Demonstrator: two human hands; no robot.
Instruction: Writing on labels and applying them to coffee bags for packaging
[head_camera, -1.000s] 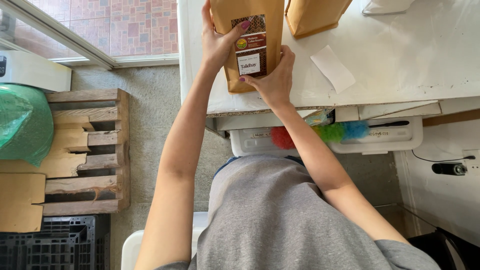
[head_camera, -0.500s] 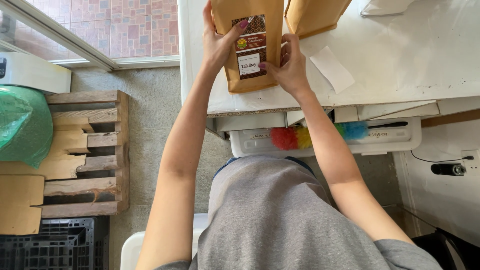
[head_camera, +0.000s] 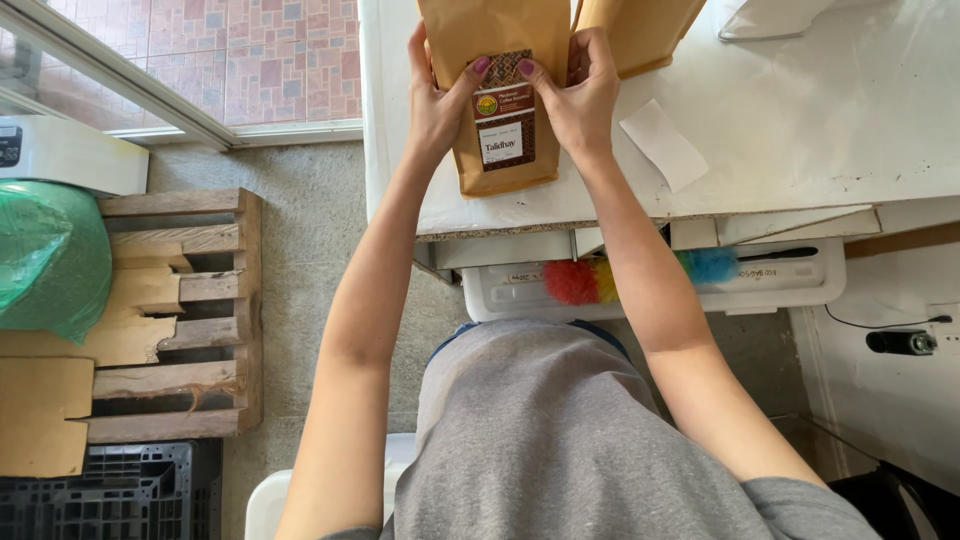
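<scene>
**Both hands on a brown paper pouch at the edge of the white worktop**

The white worktop (head_camera: 800, 120) filled the upper right of the view, its near edge above a pale storage bin (head_camera: 660, 285) that held a multicoloured duster (head_camera: 640, 278). To the left, on the grey floor, lay a wooden pallet (head_camera: 180, 310) with flat cardboard pieces (head_camera: 40, 410) on it, a green plastic-wrapped bundle (head_camera: 45, 260) beside it and a black crate (head_camera: 110, 495) below.

On the worktop, close to its near edge, lay the brown paper pouch (head_camera: 500, 160) with a dark label on its front. A second brown pouch (head_camera: 640, 35) lay just beside it on the right, touching or nearly touching; a white slip of paper (head_camera: 662, 145) rested near the right wrist.

The left hand (head_camera: 437, 105) had a closed grip on the pouch's left edge, thumb pressed onto the label. The right hand (head_camera: 577, 95) gripped the right edge likewise, thumb on the label's upper corner, its fingers wedged between the two pouches. Nothing else crowded the pouch.
</scene>
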